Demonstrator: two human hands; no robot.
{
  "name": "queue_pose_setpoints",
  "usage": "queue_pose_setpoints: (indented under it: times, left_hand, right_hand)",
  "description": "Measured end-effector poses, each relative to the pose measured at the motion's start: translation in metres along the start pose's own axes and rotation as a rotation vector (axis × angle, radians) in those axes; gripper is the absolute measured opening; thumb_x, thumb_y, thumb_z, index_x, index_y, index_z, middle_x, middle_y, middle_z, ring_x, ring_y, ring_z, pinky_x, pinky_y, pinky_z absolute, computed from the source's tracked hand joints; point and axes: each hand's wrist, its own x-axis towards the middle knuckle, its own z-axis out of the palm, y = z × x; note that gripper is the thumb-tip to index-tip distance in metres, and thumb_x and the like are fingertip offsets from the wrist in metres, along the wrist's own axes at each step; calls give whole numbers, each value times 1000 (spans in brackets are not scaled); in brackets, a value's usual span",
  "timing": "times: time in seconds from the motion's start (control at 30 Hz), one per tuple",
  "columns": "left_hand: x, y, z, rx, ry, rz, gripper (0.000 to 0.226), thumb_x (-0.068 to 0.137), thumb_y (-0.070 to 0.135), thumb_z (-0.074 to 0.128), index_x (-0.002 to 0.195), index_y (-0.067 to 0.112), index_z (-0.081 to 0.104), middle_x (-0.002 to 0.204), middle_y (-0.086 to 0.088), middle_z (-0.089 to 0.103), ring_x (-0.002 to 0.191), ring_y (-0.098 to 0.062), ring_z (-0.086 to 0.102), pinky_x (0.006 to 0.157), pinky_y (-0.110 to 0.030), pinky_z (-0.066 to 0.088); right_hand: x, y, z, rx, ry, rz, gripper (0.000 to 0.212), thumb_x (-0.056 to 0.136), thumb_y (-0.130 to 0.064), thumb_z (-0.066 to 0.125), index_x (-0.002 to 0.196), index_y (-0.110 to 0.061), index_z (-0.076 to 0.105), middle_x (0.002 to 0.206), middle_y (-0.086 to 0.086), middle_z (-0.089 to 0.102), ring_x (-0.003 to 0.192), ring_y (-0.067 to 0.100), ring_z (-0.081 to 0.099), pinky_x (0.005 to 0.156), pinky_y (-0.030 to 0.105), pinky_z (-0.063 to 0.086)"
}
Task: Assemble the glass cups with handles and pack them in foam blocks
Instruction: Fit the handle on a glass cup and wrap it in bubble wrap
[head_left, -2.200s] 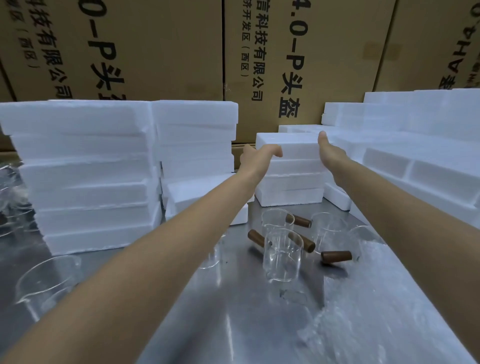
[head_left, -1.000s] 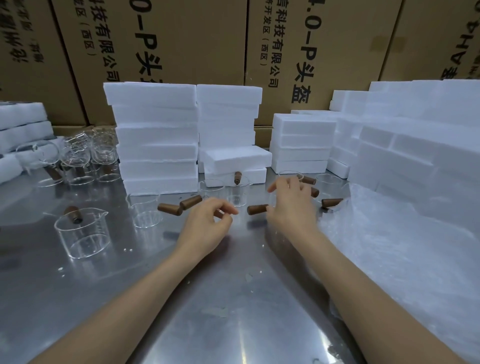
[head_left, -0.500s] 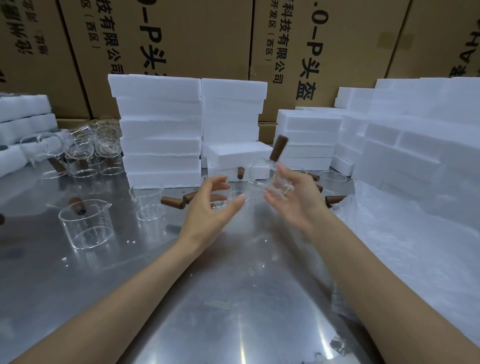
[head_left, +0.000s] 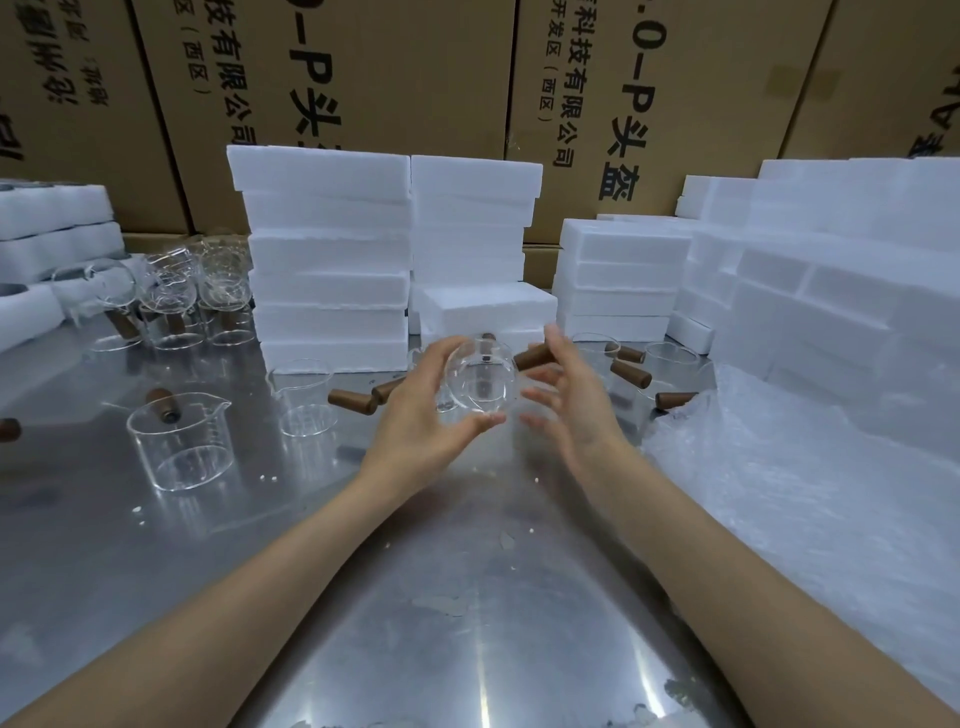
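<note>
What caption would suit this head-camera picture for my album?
Left hand holds a glass cup with a brown handle; open right hand beside it, foam blocks behind.

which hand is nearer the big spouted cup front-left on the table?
Left. The left hand, holding a glass cup, is right of the spouted cup; the right hand is farther right.

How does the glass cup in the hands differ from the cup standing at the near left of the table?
The held cup is off the table, tipped on its side with its base toward the camera; the left cup stands upright on the table. The left hand grips the held cup, with the right hand open beside it; nothing touches the left cup. Both are clear glass with a brown handle.
</note>
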Motion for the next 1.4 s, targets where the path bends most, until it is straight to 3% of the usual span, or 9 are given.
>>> queue_pose_setpoints:
  times: [0.13,0.23,0.37,0.53,0.77,0.97,1.13,1.27,1.4]
  left_hand:
    - [0,-1,-3,124,-82,93,70,75,19,81,135,25,44,136,12,51,126,-9,49,105,-28,40]
    - [-2,1,-3,142,-112,95,74,76,17,79,139,23,40,141,12,46,128,-5,44,105,-12,32]
    - [-5,9,-1,56,-154,35,83,71,33,81,140,33,33,135,33,35,123,18,34,95,5,21]
    - [-2,15,5,-112,37,-39,58,72,18,83,121,26,51,122,22,55,114,12,49,96,-6,35]
    - [0,17,10,-276,91,-180,54,67,19,86,109,29,54,115,15,61,108,9,54,86,-10,44]
    - [0,21,12,-441,134,-267,48,67,17,85,100,30,53,109,15,62,101,13,55,73,1,39]
    - [0,23,11,-576,221,-398,38,64,33,87,88,28,57,108,7,67,104,-3,61,86,-25,45]
    - [5,21,10,-639,290,-469,19,80,34,73,72,29,57,91,13,70,92,-2,61,84,-26,39]
    - [10,20,7,-671,213,-478,16,94,26,56,83,23,68,102,6,71,104,-7,62,94,-29,40]
  right_hand:
    - [3,-1,-5,-251,101,-75,40,94,-46,46,75,-15,63,50,-10,54,44,4,42,45,17,35]
    - [3,4,-3,-271,96,-99,32,96,-23,41,69,-15,55,38,-12,49,37,5,36,37,14,30]
    - [2,5,-1,-235,120,-118,30,96,-20,37,70,-13,52,37,-11,47,33,2,35,35,14,30]
    - [-1,5,5,-205,100,-125,31,95,-19,33,73,-11,54,43,-4,44,32,3,34,35,16,31]
    - [-4,1,6,-219,83,-159,31,93,-18,31,69,-12,49,35,-9,42,33,5,35,37,19,30]
    - [-9,2,10,-226,62,-228,34,95,-16,31,69,-10,52,40,-11,49,35,-2,42,38,13,34]
    - [-11,7,15,-331,35,-298,33,97,-20,29,73,-8,47,42,-9,47,39,4,37,42,17,32]
    - [-11,8,18,-328,18,-260,31,97,-20,29,76,-9,49,38,-14,50,36,0,37,40,13,30]
    - [-9,3,10,-274,50,-186,31,96,-17,29,72,-11,49,37,-14,49,35,0,37,39,13,30]
